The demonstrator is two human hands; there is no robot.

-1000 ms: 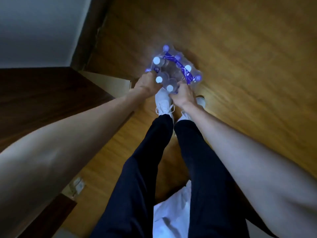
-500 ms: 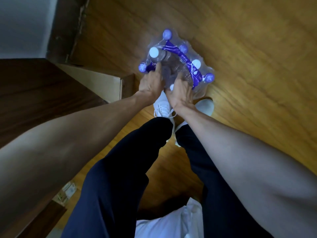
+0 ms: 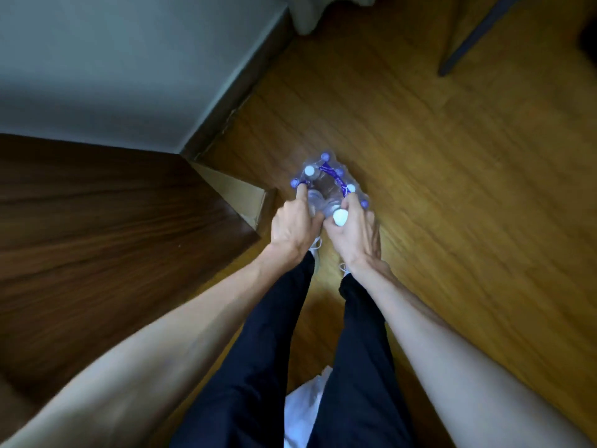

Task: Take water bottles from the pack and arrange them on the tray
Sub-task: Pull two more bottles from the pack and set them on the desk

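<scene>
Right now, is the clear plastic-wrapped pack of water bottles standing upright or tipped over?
Upright: the pack shows its bottle caps facing up at the camera.

one shrink-wrapped pack (image 3: 326,185) of bottles on the floor, seven bottle caps visible, more possibly hidden under the hands. two hands: left hand (image 3: 292,226), right hand (image 3: 353,236). one cardboard box (image 3: 239,195). two white shoes, mostly hidden.

The pack (image 3: 328,185) sits on the floor (image 3: 452,189) before the feet (table (image 3: 97,221) to its left).
</scene>
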